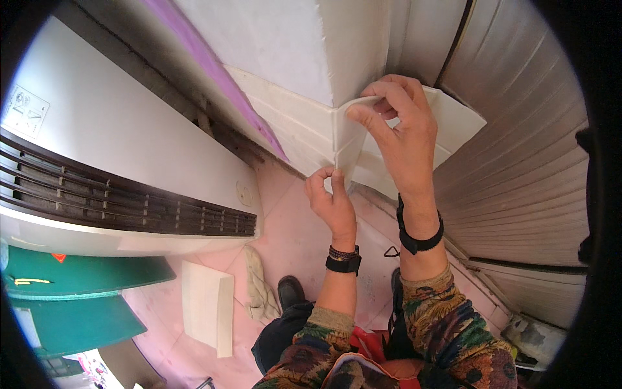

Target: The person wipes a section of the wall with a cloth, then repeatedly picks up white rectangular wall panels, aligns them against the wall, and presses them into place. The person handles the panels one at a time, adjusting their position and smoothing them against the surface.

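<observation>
A white, creased flexible panel strip [295, 120] runs along the bottom of a white wall [259, 39] and folds around its outer corner. My right hand [409, 139] pinches the strip's top edge between thumb and fingers, just right of the corner; there the strip bows away from the wall. Lower down, my left hand [335, 206] grips the bottom edge at the corner with thumb and forefinger. Past the right hand, the strip's loose end [457, 123] spreads out against the grey ribbed surface.
At left stands a large white appliance [162, 129] with a dark grille. Purple film [214, 58] hangs between it and the wall. A white panel piece [207, 305] and a pale cloth [258, 285] lie on the pink tiled floor, near green containers [84, 318]. Ribbed grey panelling [518, 149] bounds the right.
</observation>
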Demonstrator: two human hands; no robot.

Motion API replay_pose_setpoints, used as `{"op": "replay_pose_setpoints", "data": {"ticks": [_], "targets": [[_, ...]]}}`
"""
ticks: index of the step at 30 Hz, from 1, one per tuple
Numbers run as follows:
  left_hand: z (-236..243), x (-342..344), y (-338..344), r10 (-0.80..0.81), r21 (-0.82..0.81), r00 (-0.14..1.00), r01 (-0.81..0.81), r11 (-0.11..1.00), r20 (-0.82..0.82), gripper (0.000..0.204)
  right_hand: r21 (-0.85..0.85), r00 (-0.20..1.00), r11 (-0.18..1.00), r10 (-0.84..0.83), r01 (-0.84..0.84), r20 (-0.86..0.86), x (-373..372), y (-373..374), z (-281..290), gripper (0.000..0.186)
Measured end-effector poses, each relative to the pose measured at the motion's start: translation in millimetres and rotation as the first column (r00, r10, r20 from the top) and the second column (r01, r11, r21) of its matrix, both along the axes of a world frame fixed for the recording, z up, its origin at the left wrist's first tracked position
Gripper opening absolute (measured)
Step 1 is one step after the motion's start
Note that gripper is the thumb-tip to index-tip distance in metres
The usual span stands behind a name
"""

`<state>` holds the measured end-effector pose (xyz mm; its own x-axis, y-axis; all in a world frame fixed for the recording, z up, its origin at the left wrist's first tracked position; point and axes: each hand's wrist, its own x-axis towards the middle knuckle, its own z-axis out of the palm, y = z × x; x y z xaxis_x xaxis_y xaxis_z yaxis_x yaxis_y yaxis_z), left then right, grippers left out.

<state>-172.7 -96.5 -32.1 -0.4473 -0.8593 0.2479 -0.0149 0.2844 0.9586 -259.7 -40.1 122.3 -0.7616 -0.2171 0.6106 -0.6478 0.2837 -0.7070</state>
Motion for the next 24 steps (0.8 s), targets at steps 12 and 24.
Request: {"op": "replay_pose_setpoints", "data": {"ticks": [12, 24], "targets": [[-4.8, -0.4, 0.5, 0.022, -0.005, 1.000, -0.022, 1.000, -0.001, 0.017, -0.085, 1.000, 0.996, -0.018, 0.018, -0.002, 3.3, -7.5, -8.8, 0.024], [-5.2, -4.0, -0.4, 0.029, -0.071, 0.999, -0.030, 0.997, -0.017, 0.020, -0.139, 1.000, 0.990, 0.017, -0.016, 0.003, -4.1, -5.9, -14.4, 0.023]]}}
